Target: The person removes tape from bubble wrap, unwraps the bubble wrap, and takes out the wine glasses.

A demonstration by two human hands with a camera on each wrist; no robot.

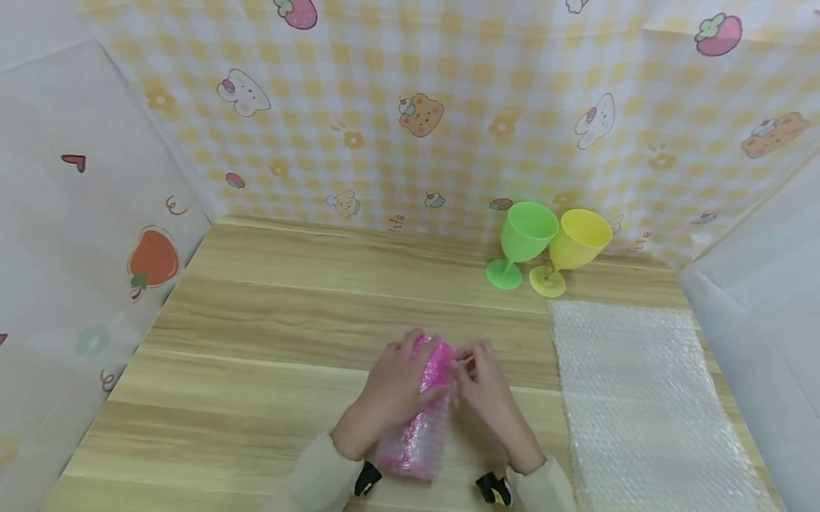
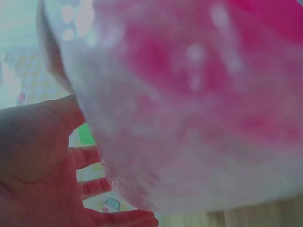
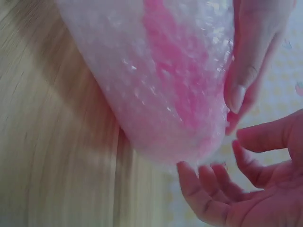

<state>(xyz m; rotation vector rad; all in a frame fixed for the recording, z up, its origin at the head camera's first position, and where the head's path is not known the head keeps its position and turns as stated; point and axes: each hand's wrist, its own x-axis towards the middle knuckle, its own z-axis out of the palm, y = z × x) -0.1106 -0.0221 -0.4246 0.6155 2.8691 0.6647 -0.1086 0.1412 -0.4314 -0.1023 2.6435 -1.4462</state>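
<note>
A pink thing rolled in clear bubble wrap forms a long bundle (image 1: 413, 439) on the wooden table; the wrap blurs its shape. My left hand (image 1: 393, 383) grips the bundle from the left, thumb on the near side and fingers over the far end. At the far right edge of the roll is my right hand (image 1: 486, 394). In the right wrist view, the right hand's fingers (image 3: 191, 187) are bent and spread, with a fingertip at the bundle's rounded end (image 3: 184, 153). A gap shows between them and the thumb.
A green plastic goblet (image 1: 527, 232) and a yellow goblet (image 1: 578, 237) stand upright side by side at the back, near the checked cloth (image 1: 347, 75). A flat sheet of bubble wrap (image 1: 646, 406) lies along the right of the wooden table (image 1: 261, 308). White cloth walls flank both sides.
</note>
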